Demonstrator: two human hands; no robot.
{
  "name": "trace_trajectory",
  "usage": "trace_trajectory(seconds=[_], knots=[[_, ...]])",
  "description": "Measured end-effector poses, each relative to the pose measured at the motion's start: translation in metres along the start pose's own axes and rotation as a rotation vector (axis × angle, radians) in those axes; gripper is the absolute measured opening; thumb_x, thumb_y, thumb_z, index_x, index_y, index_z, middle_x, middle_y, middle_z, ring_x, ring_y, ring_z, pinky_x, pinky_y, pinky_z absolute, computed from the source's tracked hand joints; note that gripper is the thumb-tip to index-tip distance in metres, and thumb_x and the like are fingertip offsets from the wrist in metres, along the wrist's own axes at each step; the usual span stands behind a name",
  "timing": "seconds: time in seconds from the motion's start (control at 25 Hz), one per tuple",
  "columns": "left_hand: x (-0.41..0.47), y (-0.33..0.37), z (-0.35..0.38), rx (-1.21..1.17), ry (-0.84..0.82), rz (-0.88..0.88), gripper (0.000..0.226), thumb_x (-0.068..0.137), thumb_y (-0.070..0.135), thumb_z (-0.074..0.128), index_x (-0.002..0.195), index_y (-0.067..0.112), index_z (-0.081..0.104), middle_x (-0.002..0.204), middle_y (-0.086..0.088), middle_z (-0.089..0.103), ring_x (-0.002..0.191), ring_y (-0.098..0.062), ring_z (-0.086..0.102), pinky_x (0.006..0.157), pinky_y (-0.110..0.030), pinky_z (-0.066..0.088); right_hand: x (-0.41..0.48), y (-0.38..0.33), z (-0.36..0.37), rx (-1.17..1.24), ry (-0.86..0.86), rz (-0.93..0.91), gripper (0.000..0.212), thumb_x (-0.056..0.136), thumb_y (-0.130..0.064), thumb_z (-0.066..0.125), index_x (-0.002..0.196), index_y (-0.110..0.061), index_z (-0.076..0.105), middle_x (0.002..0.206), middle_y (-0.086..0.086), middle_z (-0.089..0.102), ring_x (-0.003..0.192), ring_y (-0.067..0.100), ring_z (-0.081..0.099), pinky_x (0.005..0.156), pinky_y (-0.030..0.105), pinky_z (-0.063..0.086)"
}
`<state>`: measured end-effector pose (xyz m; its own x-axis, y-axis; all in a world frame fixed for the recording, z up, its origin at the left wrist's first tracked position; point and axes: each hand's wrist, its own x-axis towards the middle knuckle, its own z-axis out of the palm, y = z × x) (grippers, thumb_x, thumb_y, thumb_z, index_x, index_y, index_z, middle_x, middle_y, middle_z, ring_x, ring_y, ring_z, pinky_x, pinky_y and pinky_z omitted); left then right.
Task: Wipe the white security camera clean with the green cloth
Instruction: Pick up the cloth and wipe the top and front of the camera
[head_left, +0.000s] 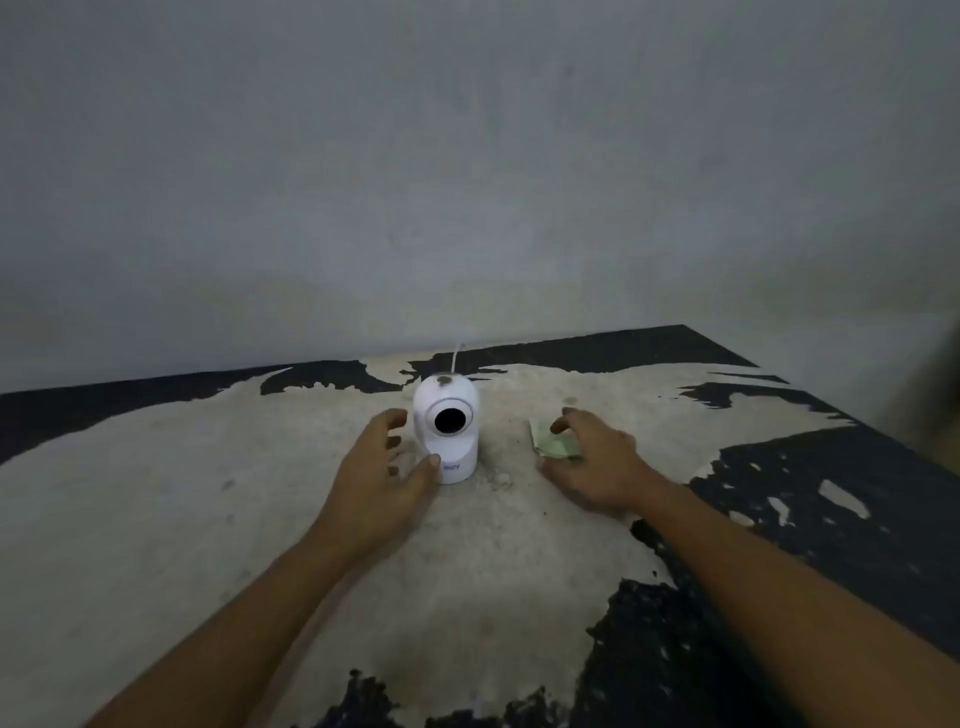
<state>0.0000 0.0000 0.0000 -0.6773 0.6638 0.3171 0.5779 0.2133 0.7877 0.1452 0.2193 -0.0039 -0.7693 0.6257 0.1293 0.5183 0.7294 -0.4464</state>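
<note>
The white security camera (447, 428) stands upright in the middle of the table, its round black lens facing me and a dark smudge on its top. A thin white cable rises behind it. My left hand (379, 470) curls around its left side, thumb tip touching the base, fingers apart. The green cloth (555, 446) lies folded on the table to the right of the camera. My right hand (597, 460) rests over the cloth with fingers spread, covering its right part; the hand is not closed on it.
The table (208, 493) has a worn top, pale with black patches along the back and right side. A grey wall (467, 182) stands close behind the table. The table's right edge runs diagonally at the far right.
</note>
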Motion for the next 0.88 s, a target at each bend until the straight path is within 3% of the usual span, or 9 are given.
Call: trace_trajectory(seconds=[0.16,0.24,0.56,0.72,0.88], knots=[[0.011,-0.010,0.008,-0.083,0.014,-0.044,0.066,0.080,0.040,0.066,0.134,0.026,0.031,0.139,0.000,0.044,0.114,-0.013,0.047,0.086,-0.028,0.043,0.018,0.007,0.007,-0.132,-0.057,-0.055,0.038,0.087,-0.055,0.051,0.118,-0.034,0.047,0.136,-0.002,0.048,0.135,0.019,0.033,0.114,0.047,0.011],[0.014,-0.015,0.012,-0.079,0.013,-0.029,0.062,0.082,0.037,0.065,0.133,0.027,0.032,0.138,0.003,0.044,0.115,-0.013,0.048,0.088,-0.028,0.043,0.025,0.012,0.008,-0.154,-0.036,-0.074,0.031,0.089,-0.053,0.048,0.115,-0.036,0.051,0.130,-0.007,0.053,0.132,0.015,0.038,0.113,0.047,0.009],[0.015,-0.019,0.015,-0.115,-0.018,0.052,0.059,0.084,0.027,0.063,0.134,0.029,0.030,0.126,0.020,0.041,0.114,-0.005,0.043,0.091,-0.025,0.042,0.032,0.014,0.016,-0.160,0.151,-0.242,0.017,0.094,-0.033,0.054,0.106,-0.031,0.065,0.108,-0.008,0.064,0.105,0.012,0.055,0.102,0.041,0.026],[0.016,-0.020,0.013,-0.128,-0.022,0.047,0.057,0.084,0.027,0.063,0.132,0.032,0.031,0.124,0.020,0.043,0.111,-0.003,0.046,0.089,-0.024,0.043,0.032,-0.006,0.012,0.094,0.244,-0.314,0.016,0.093,-0.022,0.059,0.106,-0.021,0.067,0.100,-0.003,0.067,0.091,0.012,0.062,0.085,0.030,0.052],[0.019,-0.021,0.013,-0.112,-0.009,0.053,0.053,0.085,0.029,0.060,0.127,0.040,0.031,0.117,0.027,0.042,0.100,0.008,0.047,0.082,-0.012,0.039,0.021,-0.047,0.000,0.416,0.346,-0.336,0.024,0.094,-0.016,0.057,0.115,-0.028,0.062,0.103,-0.018,0.063,0.092,0.006,0.064,0.079,0.014,0.052]])
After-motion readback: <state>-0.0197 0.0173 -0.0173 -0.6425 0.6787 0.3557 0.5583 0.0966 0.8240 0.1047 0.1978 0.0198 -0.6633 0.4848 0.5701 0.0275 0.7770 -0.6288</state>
